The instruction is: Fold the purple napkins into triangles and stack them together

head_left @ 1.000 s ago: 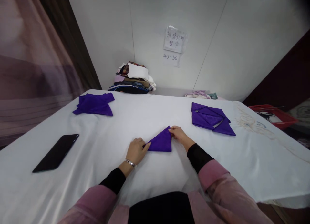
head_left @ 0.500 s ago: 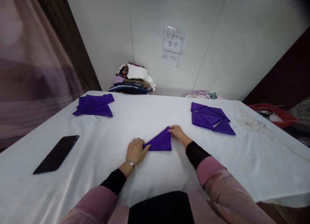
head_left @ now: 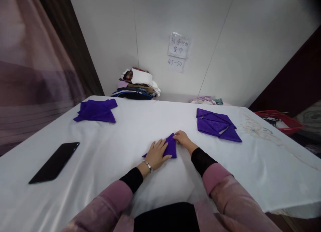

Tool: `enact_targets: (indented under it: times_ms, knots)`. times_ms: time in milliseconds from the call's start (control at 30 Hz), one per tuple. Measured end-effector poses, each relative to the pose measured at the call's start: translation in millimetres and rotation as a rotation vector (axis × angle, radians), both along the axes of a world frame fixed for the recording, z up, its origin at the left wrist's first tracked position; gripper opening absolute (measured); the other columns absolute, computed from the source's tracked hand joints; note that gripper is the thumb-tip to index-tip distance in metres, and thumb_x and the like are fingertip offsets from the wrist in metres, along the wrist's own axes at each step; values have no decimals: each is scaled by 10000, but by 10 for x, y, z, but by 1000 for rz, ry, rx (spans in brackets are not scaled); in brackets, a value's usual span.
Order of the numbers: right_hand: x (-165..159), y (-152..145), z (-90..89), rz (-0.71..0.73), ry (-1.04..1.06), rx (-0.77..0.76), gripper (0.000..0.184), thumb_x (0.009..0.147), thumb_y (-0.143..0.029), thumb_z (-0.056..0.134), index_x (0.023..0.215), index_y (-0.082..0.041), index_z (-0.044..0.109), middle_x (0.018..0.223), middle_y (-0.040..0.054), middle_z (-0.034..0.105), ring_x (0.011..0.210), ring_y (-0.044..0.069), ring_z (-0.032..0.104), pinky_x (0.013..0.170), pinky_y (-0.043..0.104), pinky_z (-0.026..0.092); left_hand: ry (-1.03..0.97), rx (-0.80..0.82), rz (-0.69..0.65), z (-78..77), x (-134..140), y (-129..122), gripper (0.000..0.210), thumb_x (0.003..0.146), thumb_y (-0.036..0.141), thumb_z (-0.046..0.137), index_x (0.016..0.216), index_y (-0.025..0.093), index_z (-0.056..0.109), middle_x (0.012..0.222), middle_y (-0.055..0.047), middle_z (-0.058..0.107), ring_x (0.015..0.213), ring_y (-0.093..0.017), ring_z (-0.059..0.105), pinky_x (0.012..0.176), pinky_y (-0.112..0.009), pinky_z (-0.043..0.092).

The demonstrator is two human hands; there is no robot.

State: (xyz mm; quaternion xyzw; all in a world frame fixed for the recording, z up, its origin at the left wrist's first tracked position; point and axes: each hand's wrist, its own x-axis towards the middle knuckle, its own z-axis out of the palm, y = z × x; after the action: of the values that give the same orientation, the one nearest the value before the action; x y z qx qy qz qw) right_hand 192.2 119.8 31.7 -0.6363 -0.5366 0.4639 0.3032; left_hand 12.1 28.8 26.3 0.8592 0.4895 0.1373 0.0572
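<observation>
A purple cloth napkin, folded into a triangle, lies on the white tablecloth in front of me. My left hand rests flat on it with fingers stretched and spread, covering much of its middle and left part. At the top right corner, my right hand pinches the napkin's edge between thumb and fingers. Other folded purple napkins overlap in a pile at the back right. Another bunch of purple napkins lies at the back left.
On the left of the white-covered table lies a dark, flat tablet-like object. A stack of folded clothes stands behind the back edge, near a wall with a paper sign. Beyond the right side is a red basket.
My left hand has moved right from the napkin's left corner, now lying flat over its middle. My right hand keeps its pinch at the top corner. The view has shifted slightly.
</observation>
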Motion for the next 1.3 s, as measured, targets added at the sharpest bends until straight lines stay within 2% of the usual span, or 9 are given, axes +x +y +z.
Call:
enact_targets:
  times_ms: [133, 267, 567, 800, 967, 1100, 1300]
  knots:
    - [-20, 39, -31, 2, 2, 25, 179, 680, -82, 603, 831, -146, 532, 442, -92, 480, 363, 68, 429, 402, 189, 329, 38, 26, 29, -108, 7, -7, 676, 842, 627, 315, 1331, 168, 393, 1439, -118, 338, 1331, -286, 267, 1064, -529, 201]
    - [-35, 61, -74, 12, 4, 47, 162, 685, -103, 599, 813, -160, 520, 474, -90, 483, 370, 69, 431, 392, 193, 324, 46, 117, 5, -116, -7, -29, 701, 838, 646, 282, 1339, 167, 384, 1436, -115, 344, 1347, -284, 226, 1084, -550, 117]
    - [3, 102, -144, 31, -26, 59, 187, 670, -95, 610, 801, -179, 506, 521, -83, 515, 398, 71, 472, 421, 190, 367, 50, 138, -87, -161, -20, -22, 693, 842, 642, 268, 1366, 195, 341, 1439, -110, 341, 1349, -278, 222, 1082, -561, 65]
    - [45, 138, -80, 87, -27, 18, 218, 650, -87, 643, 803, -176, 516, 443, -89, 512, 384, 87, 493, 421, 187, 374, 58, 21, -87, -149, -17, -15, 701, 835, 660, 249, 1362, 209, 353, 1438, -110, 343, 1334, -285, 257, 1068, -565, 129]
    - [82, 177, -12, 112, -25, -12, 212, 674, -171, 679, 822, -159, 527, 393, -69, 516, 369, 102, 499, 400, 188, 354, 46, -9, -88, -120, -15, -22, 697, 838, 655, 251, 1363, 208, 349, 1445, -110, 329, 1338, -291, 243, 1064, -577, 119]
    - [66, 272, -22, 96, -44, 3, 193, 674, -196, 686, 783, -157, 531, 393, -66, 515, 347, 97, 482, 390, 193, 353, 36, -4, -86, -120, -12, -23, 692, 836, 654, 259, 1359, 212, 355, 1439, -111, 340, 1335, -295, 249, 1058, -587, 122]
    - [8, 345, -57, 59, -62, 29, 166, 675, -141, 644, 796, -155, 532, 446, -67, 529, 382, 98, 500, 417, 200, 388, 48, -5, -79, -104, -3, -27, 686, 834, 652, 271, 1358, 216, 355, 1439, -104, 342, 1333, -293, 255, 1061, -583, 124]
